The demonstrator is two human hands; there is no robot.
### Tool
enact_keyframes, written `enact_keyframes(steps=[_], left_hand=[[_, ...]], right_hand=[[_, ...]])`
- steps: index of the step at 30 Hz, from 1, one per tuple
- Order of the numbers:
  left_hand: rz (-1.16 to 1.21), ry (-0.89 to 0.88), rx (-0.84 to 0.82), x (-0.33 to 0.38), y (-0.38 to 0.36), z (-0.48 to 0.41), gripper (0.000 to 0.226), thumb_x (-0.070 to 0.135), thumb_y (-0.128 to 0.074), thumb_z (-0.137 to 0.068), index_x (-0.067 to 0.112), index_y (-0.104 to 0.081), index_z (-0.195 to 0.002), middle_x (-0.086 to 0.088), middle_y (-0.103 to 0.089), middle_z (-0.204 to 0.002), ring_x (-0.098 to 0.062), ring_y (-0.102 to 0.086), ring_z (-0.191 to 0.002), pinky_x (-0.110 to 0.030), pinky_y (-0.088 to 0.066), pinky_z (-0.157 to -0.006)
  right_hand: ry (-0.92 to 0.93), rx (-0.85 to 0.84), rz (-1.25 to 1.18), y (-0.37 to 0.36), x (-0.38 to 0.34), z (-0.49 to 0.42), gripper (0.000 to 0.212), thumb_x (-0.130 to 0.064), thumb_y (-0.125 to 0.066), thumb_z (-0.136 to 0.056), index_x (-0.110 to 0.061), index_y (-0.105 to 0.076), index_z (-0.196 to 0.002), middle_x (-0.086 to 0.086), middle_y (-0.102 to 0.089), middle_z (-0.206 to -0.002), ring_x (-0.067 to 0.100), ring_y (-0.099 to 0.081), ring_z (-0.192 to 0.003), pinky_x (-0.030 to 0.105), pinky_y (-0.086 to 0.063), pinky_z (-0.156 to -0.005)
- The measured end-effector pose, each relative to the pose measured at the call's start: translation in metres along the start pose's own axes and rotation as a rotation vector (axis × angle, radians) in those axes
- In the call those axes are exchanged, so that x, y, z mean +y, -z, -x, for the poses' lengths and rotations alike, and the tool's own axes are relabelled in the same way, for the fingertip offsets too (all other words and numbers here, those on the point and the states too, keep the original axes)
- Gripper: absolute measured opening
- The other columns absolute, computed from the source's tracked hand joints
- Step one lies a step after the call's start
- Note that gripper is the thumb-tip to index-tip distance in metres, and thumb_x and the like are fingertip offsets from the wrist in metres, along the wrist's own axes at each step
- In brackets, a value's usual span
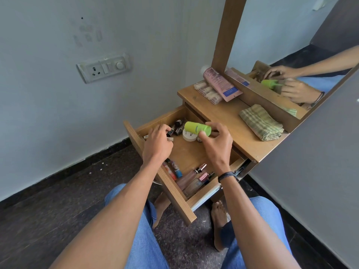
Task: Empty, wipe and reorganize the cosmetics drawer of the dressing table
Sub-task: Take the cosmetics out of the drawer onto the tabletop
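Note:
The wooden drawer (165,179) of the dressing table stands pulled out. My right hand (215,144) holds a lime-green bottle (196,128) on its side above the drawer's far end. My left hand (158,141) reaches into the far left corner, its fingers closed around small dark bottles (177,127). A white round jar (189,135) lies under the green bottle. Near the front lie lip balm tubes (173,169) and two clear perfume bottles (192,178).
On the tabletop (229,121) lie a folded green checked cloth (260,122), a pink tube (221,84) and a clear case of small items (207,92). The mirror (291,55) stands behind. My knees and bare feet are below the drawer. A wall socket (104,67) is at left.

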State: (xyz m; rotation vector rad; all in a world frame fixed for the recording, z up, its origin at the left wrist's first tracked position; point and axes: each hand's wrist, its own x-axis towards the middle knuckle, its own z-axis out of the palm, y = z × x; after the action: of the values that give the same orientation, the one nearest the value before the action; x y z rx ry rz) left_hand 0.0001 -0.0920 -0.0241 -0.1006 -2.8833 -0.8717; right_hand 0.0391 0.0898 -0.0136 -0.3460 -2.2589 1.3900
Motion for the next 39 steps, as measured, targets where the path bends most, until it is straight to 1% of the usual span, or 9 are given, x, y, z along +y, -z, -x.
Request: enact_keyframes(steps=[5, 9, 12, 15, 17, 21, 24, 26, 39], left_hand=[[0.008, 0.003, 0.007, 0.0, -0.001, 0.0, 0.037, 0.008, -0.064, -0.09, 0.022, -0.057, -0.123, 0.004, -0.058, -0.127, -0.017, -0.051, -0.119, -0.031, -0.048, -0.078], [0.01, 0.01, 0.01, 0.0, -0.002, -0.001, 0.034, 0.011, -0.062, -0.091, 0.023, -0.057, -0.123, 0.005, -0.058, -0.126, -0.016, -0.05, -0.119, -0.03, -0.044, -0.077], [0.007, 0.014, 0.018, 0.0, -0.002, -0.001, 0.032, 0.013, -0.061, -0.092, 0.023, -0.057, -0.122, 0.006, -0.059, -0.124, -0.016, -0.05, -0.118, -0.029, -0.039, -0.076], [0.006, 0.014, 0.018, 0.0, -0.002, 0.0, 0.031, 0.015, -0.061, -0.092, 0.023, -0.057, -0.122, 0.006, -0.059, -0.124, -0.016, -0.05, -0.118, -0.029, -0.04, -0.076], [0.007, 0.018, 0.019, 0.0, -0.001, 0.0, 0.031, 0.016, -0.062, -0.092, 0.023, -0.057, -0.122, 0.006, -0.059, -0.123, -0.016, -0.051, -0.117, -0.029, -0.041, -0.077], [0.009, 0.021, 0.02, 0.001, -0.001, 0.0, 0.03, 0.017, -0.062, -0.093, 0.023, -0.057, -0.121, 0.006, -0.059, -0.123, -0.015, -0.051, -0.117, -0.028, -0.04, -0.075], [0.009, 0.023, 0.021, 0.0, -0.002, -0.001, 0.031, 0.017, -0.062, -0.092, 0.023, -0.057, -0.122, 0.006, -0.059, -0.123, -0.015, -0.051, -0.116, -0.028, -0.04, -0.075], [0.01, 0.018, 0.031, 0.0, -0.002, -0.001, 0.032, 0.017, -0.063, -0.091, 0.023, -0.057, -0.122, 0.005, -0.06, -0.122, -0.015, -0.052, -0.115, -0.027, -0.041, -0.075], [0.015, 0.006, 0.04, -0.001, -0.005, -0.002, 0.033, 0.018, -0.065, -0.091, 0.024, -0.058, -0.122, 0.005, -0.061, -0.122, -0.014, -0.054, -0.114, -0.025, -0.045, -0.072]], right_hand=[[0.036, 0.163, -0.12, 0.021, -0.012, -0.017, 0.026, -0.019, -0.079, -0.08, -0.021, -0.068, -0.103, -0.002, -0.068, -0.109, 0.017, -0.067, -0.096, 0.036, -0.06, -0.082], [-0.223, 0.264, -0.527, 0.035, -0.009, -0.026, 0.024, -0.012, -0.081, -0.08, -0.014, -0.061, -0.094, 0.0, -0.065, -0.104, 0.019, -0.068, -0.101, 0.035, -0.057, -0.088], [-0.445, 0.148, -1.031, 0.048, -0.007, -0.033, 0.024, 0.001, -0.074, -0.085, -0.013, -0.055, -0.085, 0.012, -0.067, -0.102, 0.028, -0.073, -0.102, 0.045, -0.058, -0.097], [-0.47, 0.037, -1.153, 0.057, -0.003, -0.042, 0.03, 0.007, -0.072, -0.084, -0.015, -0.053, -0.093, 0.012, -0.073, -0.102, 0.028, -0.073, -0.103, 0.044, -0.058, -0.096], [-0.449, 0.008, -1.06, 0.057, -0.003, -0.049, 0.046, 0.005, -0.076, -0.083, -0.014, -0.05, -0.114, 0.015, -0.072, -0.114, 0.029, -0.073, -0.107, 0.042, -0.058, -0.096], [-0.273, 0.055, -0.407, 0.043, -0.001, -0.069, 0.072, -0.009, -0.089, -0.073, -0.022, -0.047, -0.131, 0.001, -0.068, -0.118, 0.015, -0.07, -0.103, 0.035, -0.058, -0.087], [-0.152, 0.049, -0.112, 0.027, -0.001, -0.083, 0.067, -0.011, -0.088, -0.072, -0.024, -0.055, -0.128, -0.014, -0.066, -0.111, 0.007, -0.066, -0.1, 0.035, -0.057, -0.09], [-0.106, 0.056, 0.025, 0.018, -0.001, -0.092, 0.059, -0.011, -0.085, -0.073, -0.023, -0.06, -0.125, -0.009, -0.067, -0.114, 0.015, -0.062, -0.107, 0.04, -0.053, -0.095], [-0.17, 0.177, 0.189, 0.003, -0.002, -0.106, 0.053, -0.019, -0.086, -0.079, -0.018, -0.056, -0.122, 0.001, -0.062, -0.123, 0.023, -0.06, -0.11, 0.032, -0.038, -0.088]])
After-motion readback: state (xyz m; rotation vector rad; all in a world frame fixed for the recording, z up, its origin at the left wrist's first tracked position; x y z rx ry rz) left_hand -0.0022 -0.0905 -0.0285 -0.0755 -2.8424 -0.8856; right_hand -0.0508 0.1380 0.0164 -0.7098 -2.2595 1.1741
